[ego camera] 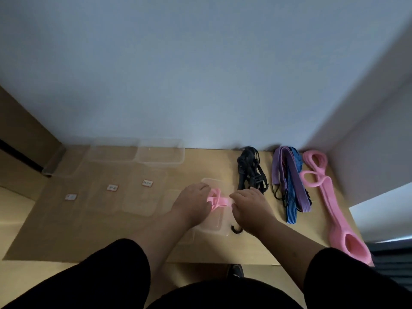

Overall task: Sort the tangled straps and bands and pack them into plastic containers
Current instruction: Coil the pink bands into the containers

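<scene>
- The left hand (194,202) and the right hand (247,206) meet near the middle of the table (111,233), each with its fingers curled round one end of a small pink band (217,200), which is stretched between them.
- That band is folded into loops at the left hand's side; the right hand grips its other end at 3 o'clock from it.
- The band is held just above a clear plastic container (211,221) that sits under both hands, its far rim showing at 12 o'clock from the band.
- A black hook (236,229) lies on the table at the container's near right corner, beneath the right wrist.
- At 1 o'clock from the hands lies a bundle of black straps (249,170) with a buckle.
- Further toward 2 o'clock lie a purple band (292,175) and a blue striped cord (291,208), side by side and overlapping.
- At 3 o'clock, along the table's right edge, stretches a long pink band (334,208) with loops at both ends.
- At 10 o'clock three flat clear lids (138,199) with small white labels (147,183) lie in a row.
- Behind them, against the wall, stand more clear containers (160,153).
- Black sleeves (116,270) cover both upper arms.
</scene>
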A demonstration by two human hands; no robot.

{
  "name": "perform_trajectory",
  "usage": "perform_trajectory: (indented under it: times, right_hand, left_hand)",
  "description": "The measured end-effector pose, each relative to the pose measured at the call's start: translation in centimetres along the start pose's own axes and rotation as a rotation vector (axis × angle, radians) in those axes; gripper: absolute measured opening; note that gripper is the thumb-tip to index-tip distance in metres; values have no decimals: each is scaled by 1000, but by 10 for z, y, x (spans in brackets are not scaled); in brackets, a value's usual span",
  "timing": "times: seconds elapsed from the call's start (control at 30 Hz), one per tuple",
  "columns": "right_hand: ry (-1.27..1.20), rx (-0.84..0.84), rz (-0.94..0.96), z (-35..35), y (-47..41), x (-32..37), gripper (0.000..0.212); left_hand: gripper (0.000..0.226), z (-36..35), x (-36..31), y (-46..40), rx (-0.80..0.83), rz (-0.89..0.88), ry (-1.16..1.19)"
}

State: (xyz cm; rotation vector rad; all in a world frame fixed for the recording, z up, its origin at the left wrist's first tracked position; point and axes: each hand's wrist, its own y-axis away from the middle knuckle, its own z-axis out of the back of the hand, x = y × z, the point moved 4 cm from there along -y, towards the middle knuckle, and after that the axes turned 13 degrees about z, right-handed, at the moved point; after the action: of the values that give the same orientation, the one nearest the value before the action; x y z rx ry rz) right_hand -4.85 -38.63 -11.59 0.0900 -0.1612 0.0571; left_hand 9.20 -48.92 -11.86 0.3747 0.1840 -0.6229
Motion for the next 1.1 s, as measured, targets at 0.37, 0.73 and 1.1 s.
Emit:
perform_trajectory:
  times: [0.37,0.73,1.1]
  right_hand:
    - [-107,8,-240,16,75,11,50]
    - [-117,15,-320,24,138,-66,42]
    - [-245,18,-483,23,227,-199,39]
  left_hand:
    - [43,-8,-55,26,9,-232,9]
    - [37,-31,-154,19,46,-319,-27]
    - [48,-83,-282,-9,139,-282,-77]
